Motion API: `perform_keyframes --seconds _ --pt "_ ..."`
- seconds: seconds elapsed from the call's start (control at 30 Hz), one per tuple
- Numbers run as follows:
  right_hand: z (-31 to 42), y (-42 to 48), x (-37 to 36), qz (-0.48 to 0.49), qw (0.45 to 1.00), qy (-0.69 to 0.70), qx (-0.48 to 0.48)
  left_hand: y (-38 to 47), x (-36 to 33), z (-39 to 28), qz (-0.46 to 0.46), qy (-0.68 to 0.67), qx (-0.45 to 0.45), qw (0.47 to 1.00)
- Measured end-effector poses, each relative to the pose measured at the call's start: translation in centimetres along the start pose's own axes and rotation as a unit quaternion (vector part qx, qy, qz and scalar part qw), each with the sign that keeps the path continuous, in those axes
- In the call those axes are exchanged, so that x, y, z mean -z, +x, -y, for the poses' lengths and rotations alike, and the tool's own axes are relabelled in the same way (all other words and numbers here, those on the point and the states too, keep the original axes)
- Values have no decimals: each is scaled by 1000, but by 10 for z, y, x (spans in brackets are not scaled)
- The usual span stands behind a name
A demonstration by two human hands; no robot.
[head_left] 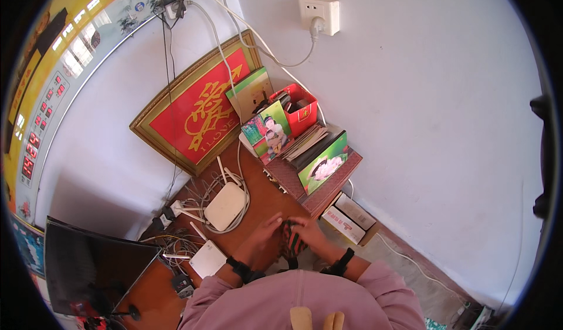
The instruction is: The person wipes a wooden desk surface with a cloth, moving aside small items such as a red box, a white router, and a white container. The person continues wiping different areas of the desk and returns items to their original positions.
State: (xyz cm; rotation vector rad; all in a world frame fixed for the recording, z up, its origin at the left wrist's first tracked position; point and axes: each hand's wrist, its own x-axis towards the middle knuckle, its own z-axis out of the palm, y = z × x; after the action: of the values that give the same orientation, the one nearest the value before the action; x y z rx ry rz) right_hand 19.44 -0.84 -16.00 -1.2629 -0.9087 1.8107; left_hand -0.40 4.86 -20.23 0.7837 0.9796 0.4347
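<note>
Close before my body, near the wooden desk's edge, is a dark piece of cloth or knitwork with red and green stripes (292,240). My right hand (308,233) has its fingers closed on the upper right part of it. To its left, my left hand (266,231) is raised with thumb and fingers apart, slightly blurred, and seems to hold nothing. Black bands circle both wrists. The lower end of the striped piece is partly hidden by my clothing.
White routers (226,206) with tangled cables stand on the desk (268,198), left of my hands. A dark red patterned case (316,202) bears photo panels and a red box (303,110). A monitor (88,264) is at far left; an open carton (349,218) stands right, below the desk.
</note>
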Motion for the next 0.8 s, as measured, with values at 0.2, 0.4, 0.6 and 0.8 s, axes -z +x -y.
perform_keyframes --seconds 0.2,0.4,0.6,0.8 --pt "41 -4 -35 20 979 197 50 -41 -27 -29 -15 14 -194 981" --pt "12 13 -22 -25 997 69 37 -46 -29 -55 -124 18 -158 979" --pt "-33 30 76 -381 921 -68 50 10 -18 -100 -204 59 -259 942" --pt "-12 44 96 -384 916 -89 80 81 -23 -123 -197 362 -300 860"
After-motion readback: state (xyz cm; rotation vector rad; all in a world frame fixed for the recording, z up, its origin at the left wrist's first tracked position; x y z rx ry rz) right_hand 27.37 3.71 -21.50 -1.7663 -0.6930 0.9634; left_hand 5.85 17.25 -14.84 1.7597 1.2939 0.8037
